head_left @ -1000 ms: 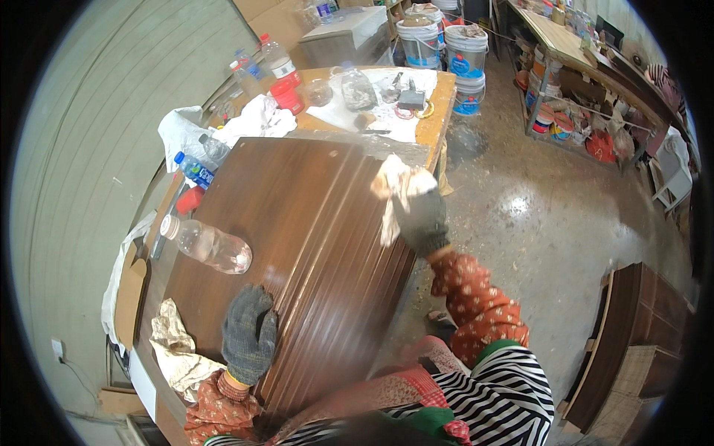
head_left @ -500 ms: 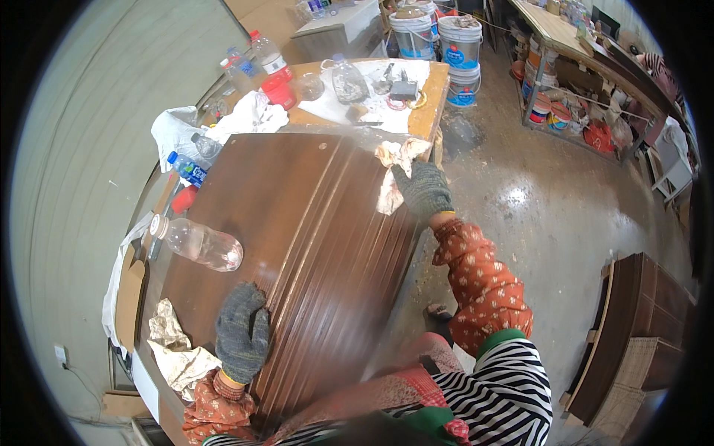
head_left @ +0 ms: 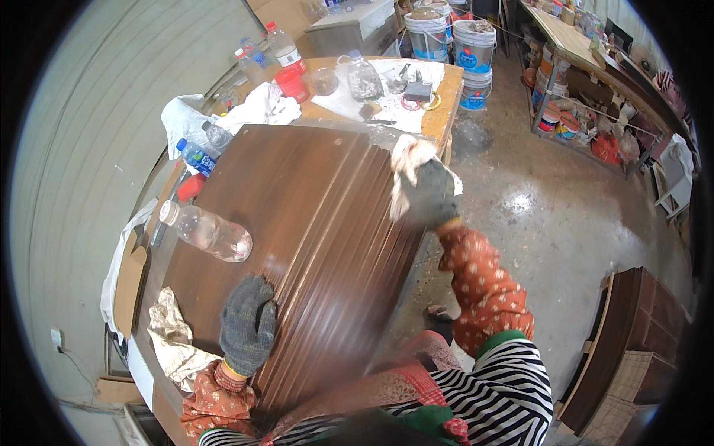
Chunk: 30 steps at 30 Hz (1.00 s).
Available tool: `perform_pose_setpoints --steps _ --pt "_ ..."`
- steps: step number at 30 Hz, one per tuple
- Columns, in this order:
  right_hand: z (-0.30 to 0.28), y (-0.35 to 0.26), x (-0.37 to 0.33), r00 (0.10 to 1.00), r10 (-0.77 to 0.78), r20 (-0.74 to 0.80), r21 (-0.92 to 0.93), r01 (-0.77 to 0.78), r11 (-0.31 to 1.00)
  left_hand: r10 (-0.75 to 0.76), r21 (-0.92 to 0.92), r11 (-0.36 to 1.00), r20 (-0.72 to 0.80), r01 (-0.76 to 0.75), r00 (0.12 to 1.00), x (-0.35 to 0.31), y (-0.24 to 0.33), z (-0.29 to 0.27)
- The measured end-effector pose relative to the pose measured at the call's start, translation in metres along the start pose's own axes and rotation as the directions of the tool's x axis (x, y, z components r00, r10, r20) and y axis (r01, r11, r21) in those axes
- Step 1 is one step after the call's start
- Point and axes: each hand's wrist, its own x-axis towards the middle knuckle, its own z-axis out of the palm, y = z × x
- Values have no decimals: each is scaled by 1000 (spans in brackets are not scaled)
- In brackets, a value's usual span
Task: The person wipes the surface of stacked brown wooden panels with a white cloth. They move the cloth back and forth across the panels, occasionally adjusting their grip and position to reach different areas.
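A dark brown wooden piece with long grooves on its right side lies before me. My left hand, in a grey knit glove, rests on its flat face, fingers stretched and thumb slightly apart. At the far right edge, my right hand, also gloved and blurred, grips a stained whitish rag against the grooved side. Left of my left hand lies a crumpled cream cloth. A clear plastic bottle with a white cap lies on its side on the wood.
Behind stands a worktable with bottles, a red cup and a small dark block. A blue-capped bottle lies by the left edge. White buckets stand farther back. Another brown wooden piece is at right.
My right hand has shifted slightly along the right edge, and the rag is bunched differently around it. My left hand stays flat on the wood. The whole view has moved a little.
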Motion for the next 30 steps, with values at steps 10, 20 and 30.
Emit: perform_pose_setpoints --steps 10,20,30 --pt "-15 -14 -44 896 -329 -297 -43 331 942 -7 0 1000 -16 7 1000 -2 -2 5" --pt "-21 9 4 965 167 -204 216 -122 969 18 20 1000 9 -18 1000 0 -4 2" --pt "-18 -39 -48 853 -507 -124 -268 463 845 3 31 1000 -6 -3 1000 -1 1 0"
